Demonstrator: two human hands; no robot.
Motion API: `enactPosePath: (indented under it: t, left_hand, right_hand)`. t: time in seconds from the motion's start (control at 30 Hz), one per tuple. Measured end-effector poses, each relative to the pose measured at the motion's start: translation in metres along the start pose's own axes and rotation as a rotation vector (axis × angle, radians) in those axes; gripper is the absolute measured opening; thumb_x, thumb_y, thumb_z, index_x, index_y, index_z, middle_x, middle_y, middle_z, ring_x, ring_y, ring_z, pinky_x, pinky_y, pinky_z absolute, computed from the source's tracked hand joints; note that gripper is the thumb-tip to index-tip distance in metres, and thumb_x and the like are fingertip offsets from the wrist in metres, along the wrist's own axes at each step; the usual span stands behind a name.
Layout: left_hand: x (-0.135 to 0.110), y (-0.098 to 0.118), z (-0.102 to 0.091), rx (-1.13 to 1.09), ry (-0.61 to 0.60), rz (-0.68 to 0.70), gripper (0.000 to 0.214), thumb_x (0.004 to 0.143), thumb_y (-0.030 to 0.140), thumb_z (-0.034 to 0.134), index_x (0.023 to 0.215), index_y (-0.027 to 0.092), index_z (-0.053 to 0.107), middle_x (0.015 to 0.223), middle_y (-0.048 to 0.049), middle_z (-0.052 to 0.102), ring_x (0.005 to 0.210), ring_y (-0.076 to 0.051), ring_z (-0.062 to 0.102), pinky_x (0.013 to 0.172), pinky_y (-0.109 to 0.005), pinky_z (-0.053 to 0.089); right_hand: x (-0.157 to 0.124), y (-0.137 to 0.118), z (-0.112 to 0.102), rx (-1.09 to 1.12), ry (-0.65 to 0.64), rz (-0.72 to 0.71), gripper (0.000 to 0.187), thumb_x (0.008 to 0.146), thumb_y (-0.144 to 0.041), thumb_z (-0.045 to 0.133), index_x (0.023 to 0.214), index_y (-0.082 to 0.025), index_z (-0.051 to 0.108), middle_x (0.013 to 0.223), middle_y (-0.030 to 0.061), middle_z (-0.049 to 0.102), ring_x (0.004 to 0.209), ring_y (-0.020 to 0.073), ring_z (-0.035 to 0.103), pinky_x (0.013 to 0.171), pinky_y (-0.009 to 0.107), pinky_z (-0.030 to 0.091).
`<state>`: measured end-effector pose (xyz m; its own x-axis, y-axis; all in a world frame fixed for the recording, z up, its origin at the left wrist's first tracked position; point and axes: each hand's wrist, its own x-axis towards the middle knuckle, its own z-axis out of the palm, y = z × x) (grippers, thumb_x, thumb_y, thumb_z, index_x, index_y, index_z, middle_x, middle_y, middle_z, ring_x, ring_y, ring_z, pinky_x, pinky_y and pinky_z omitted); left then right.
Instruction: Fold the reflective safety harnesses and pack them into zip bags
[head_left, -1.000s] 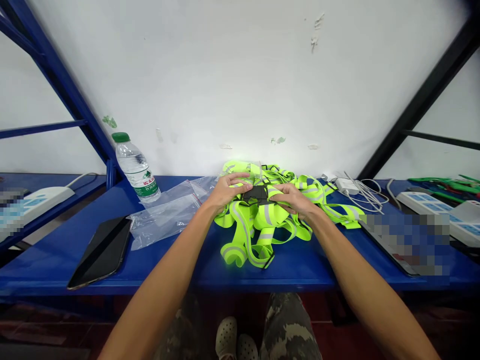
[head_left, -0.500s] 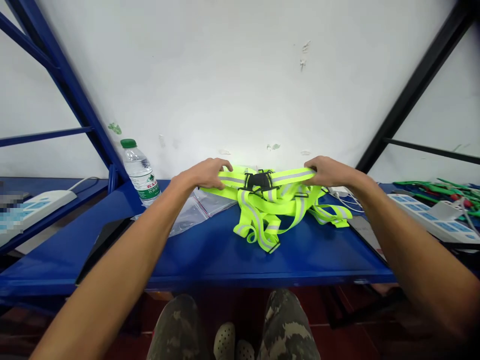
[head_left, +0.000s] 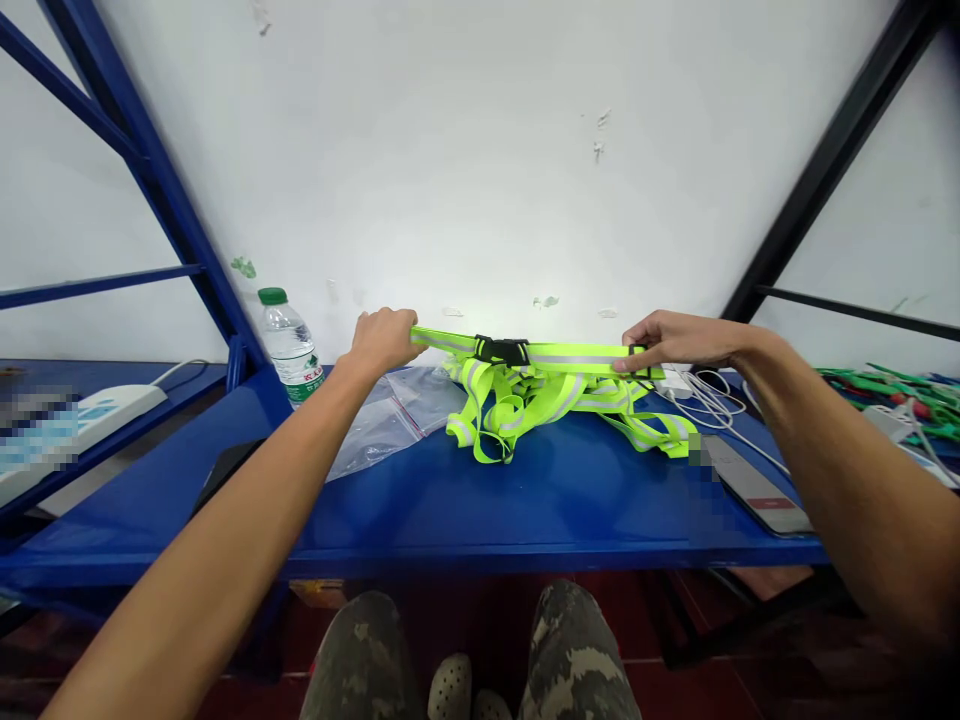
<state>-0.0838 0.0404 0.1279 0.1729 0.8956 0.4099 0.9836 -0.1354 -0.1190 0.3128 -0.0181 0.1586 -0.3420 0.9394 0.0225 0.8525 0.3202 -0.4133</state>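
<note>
A neon yellow reflective strap harness [head_left: 577, 358] with grey stripes lies partly heaped on the blue table. One of its straps is stretched between my hands, above the heap. My left hand [head_left: 385, 338] is closed around the left end of this strap. At the right end, my right hand [head_left: 664, 338] pinches it between thumb and fingers near a black slider. Midway along the stretched part sits a black buckle [head_left: 502, 350], fastened. Loose loops [head_left: 495, 420] of the harness hang down onto the table [head_left: 480, 510].
Left of the harness lies a clear zip bag [head_left: 382, 430]. Behind my left forearm stand a water bottle [head_left: 291, 345] and a dark flat object [head_left: 225, 470]. At right are a grey flat device [head_left: 757, 485] and white cables [head_left: 712, 400]. A power strip [head_left: 97, 415] lies far left.
My hands have moved apart, the left one further left and the right one slightly right. The strap with the buckle is now pulled straighter, and its loops have shifted up off the front.
</note>
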Motion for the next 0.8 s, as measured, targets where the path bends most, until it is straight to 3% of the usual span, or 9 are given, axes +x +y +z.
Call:
enactPosePath:
  t: [0.07, 0.13, 0.2, 0.27, 0.4, 0.53, 0.63, 0.8]
  left_hand:
    - [0.001, 0.001, 0.004, -0.038, 0.029, -0.03, 0.044, 0.081, 0.041, 0.057, 0.116, 0.016, 0.063, 0.101, -0.0174, 0.07, 0.103, -0.036, 0.062, 0.095, -0.049, 0.039]
    - [0.002, 0.003, 0.005, -0.059, 0.083, -0.047, 0.045, 0.083, 0.037, 0.055, 0.122, 0.015, 0.058, 0.107, -0.0185, 0.069, 0.107, -0.036, 0.061, 0.102, -0.054, 0.033]
    - [0.001, 0.005, 0.005, -0.07, 0.142, -0.05, 0.05, 0.086, 0.035, 0.054, 0.131, 0.014, 0.049, 0.114, -0.0196, 0.067, 0.113, -0.036, 0.058, 0.107, -0.059, 0.024]
    - [0.0, 0.006, 0.002, -0.089, 0.171, -0.04, 0.06, 0.086, 0.039, 0.055, 0.139, 0.014, 0.04, 0.12, -0.0204, 0.065, 0.117, -0.036, 0.056, 0.109, -0.061, 0.02]
    - [-0.003, 0.009, -0.003, -0.137, 0.153, -0.012, 0.059, 0.09, 0.05, 0.05, 0.138, 0.016, 0.04, 0.12, -0.0194, 0.065, 0.118, -0.036, 0.055, 0.108, -0.064, 0.02]
    - [-0.004, 0.015, -0.002, -0.129, 0.153, 0.008, 0.049, 0.094, 0.051, 0.043, 0.13, 0.017, 0.048, 0.117, -0.0181, 0.066, 0.114, -0.035, 0.057, 0.108, -0.068, 0.012]
    - [-0.004, 0.019, 0.003, -0.133, 0.139, 0.012, 0.049, 0.094, 0.052, 0.042, 0.128, 0.017, 0.049, 0.115, -0.0176, 0.066, 0.113, -0.035, 0.057, 0.108, -0.068, 0.011]
    - [-0.006, 0.028, 0.012, -0.117, 0.158, 0.068, 0.055, 0.09, 0.057, 0.048, 0.124, 0.014, 0.054, 0.112, -0.0183, 0.066, 0.112, -0.035, 0.057, 0.109, -0.069, 0.007]
  right_hand:
    - [0.007, -0.003, 0.001, -0.224, 0.047, 0.04, 0.044, 0.07, -0.06, 0.071, 0.056, -0.02, 0.061, 0.051, -0.0005, 0.05, 0.053, 0.0134, 0.046, 0.054, 0.028, 0.036]
    - [0.012, -0.009, 0.004, -0.41, 0.214, 0.097, 0.037, 0.079, -0.053, 0.065, 0.066, -0.018, 0.068, 0.059, 0.0039, 0.058, 0.06, 0.018, 0.053, 0.059, 0.032, 0.039]
    - [0.013, -0.016, 0.009, -0.549, 0.398, 0.116, 0.036, 0.086, -0.046, 0.057, 0.079, -0.014, 0.072, 0.081, 0.0119, 0.066, 0.073, 0.0233, 0.06, 0.068, 0.035, 0.043]
    - [0.011, -0.02, 0.016, -0.635, 0.479, 0.095, 0.041, 0.09, -0.045, 0.051, 0.088, -0.01, 0.073, 0.103, 0.0186, 0.064, 0.085, 0.0273, 0.062, 0.074, 0.037, 0.044]
    - [0.007, -0.017, 0.034, -0.64, 0.514, 0.076, 0.055, 0.093, -0.054, 0.043, 0.119, -0.01, 0.064, 0.118, 0.0205, 0.061, 0.096, 0.0315, 0.062, 0.079, 0.039, 0.046]
    - [0.006, -0.011, 0.047, -0.559, 0.533, 0.109, 0.073, 0.093, -0.061, 0.039, 0.15, -0.015, 0.031, 0.113, 0.0193, 0.067, 0.096, 0.0331, 0.063, 0.08, 0.042, 0.047]
    - [0.006, -0.01, 0.051, -0.54, 0.496, 0.177, 0.08, 0.092, -0.063, 0.039, 0.154, -0.016, 0.019, 0.104, 0.0199, 0.069, 0.09, 0.0334, 0.065, 0.077, 0.043, 0.047]
    - [0.01, -0.009, 0.062, -0.586, 0.368, 0.183, 0.081, 0.087, -0.057, 0.053, 0.153, -0.02, 0.025, 0.111, 0.02, 0.068, 0.096, 0.0349, 0.065, 0.078, 0.043, 0.048]
